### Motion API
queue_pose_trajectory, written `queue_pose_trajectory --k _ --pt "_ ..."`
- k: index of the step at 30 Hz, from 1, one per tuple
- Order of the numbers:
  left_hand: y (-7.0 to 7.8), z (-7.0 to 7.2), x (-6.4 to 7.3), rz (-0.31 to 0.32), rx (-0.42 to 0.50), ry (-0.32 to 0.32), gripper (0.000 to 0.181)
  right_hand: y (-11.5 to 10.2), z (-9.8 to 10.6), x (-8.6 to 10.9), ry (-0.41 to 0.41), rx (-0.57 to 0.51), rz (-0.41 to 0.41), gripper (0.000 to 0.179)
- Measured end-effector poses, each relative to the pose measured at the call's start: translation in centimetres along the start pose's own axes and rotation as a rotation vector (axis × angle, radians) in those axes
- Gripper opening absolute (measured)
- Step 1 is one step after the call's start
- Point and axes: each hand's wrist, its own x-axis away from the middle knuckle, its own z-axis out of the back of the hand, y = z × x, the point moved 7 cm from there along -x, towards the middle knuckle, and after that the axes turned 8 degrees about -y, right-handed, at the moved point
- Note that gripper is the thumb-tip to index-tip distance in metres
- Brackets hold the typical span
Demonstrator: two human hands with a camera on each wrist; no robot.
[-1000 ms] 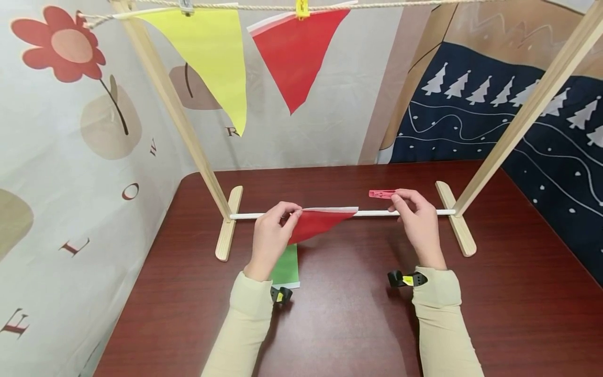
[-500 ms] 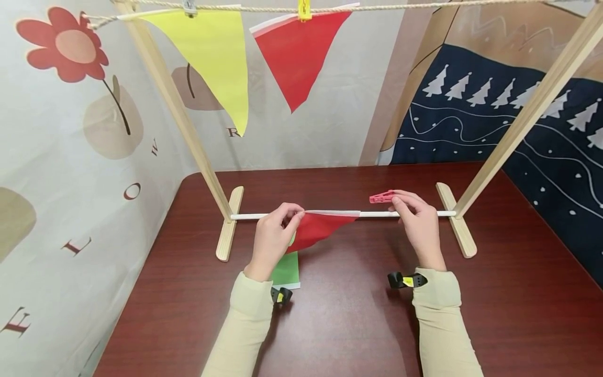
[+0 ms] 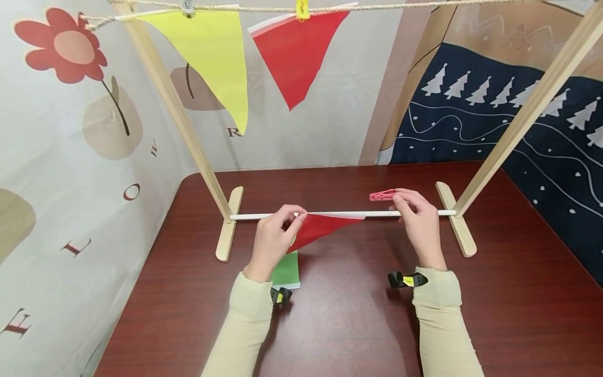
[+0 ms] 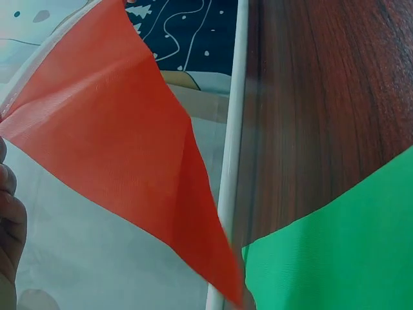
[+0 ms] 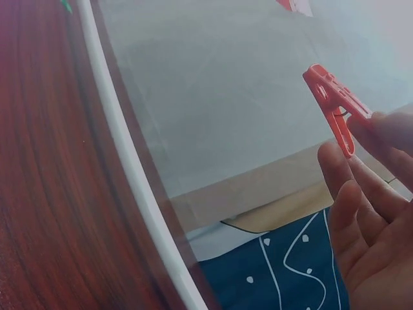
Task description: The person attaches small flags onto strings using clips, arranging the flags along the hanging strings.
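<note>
My left hand [image 3: 278, 238] pinches the white-edged top corner of a red triangular pennant [image 3: 322, 229], which slants down and overlaps the white crossbar in the head view. The left wrist view shows the red cloth [image 4: 122, 129] spread out, its white hem along the upper left. To the right, my right hand [image 3: 419, 222] holds a pink clothespin [image 3: 382, 195] by one end between thumb and fingers. In the right wrist view the clothespin [image 5: 332, 106] points away from the fingertips. A green pennant [image 3: 286, 269] lies on the table, partly hidden by the left hand and wrist.
A rope [image 3: 391, 6] spans two wooden posts [image 3: 174, 104] at the top. From it hang a yellow pennant [image 3: 212, 47] and another red pennant [image 3: 299, 55], held by clothespins. A white rod [image 3: 410, 213] joins the posts low over the table [image 3: 348, 324].
The red pennant in my left hand has dropped slightly and swung a little, its hem now sloping down to the right. The clothespin has tilted slightly; the right hand stays nearly still.
</note>
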Motion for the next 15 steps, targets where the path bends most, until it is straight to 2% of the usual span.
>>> queue_pose_trajectory --k 6,15 --pt "0.3 0.3 -0.1 -0.004 -0.010 0.013 0.011 -0.7 0.2 0.1 0.016 -0.024 0.026 0.026" --pt "0.3 0.3 0.0 -0.003 -0.005 0.041 0.008 -4.0 0.1 1.0 0.045 -0.055 0.046 0.028"
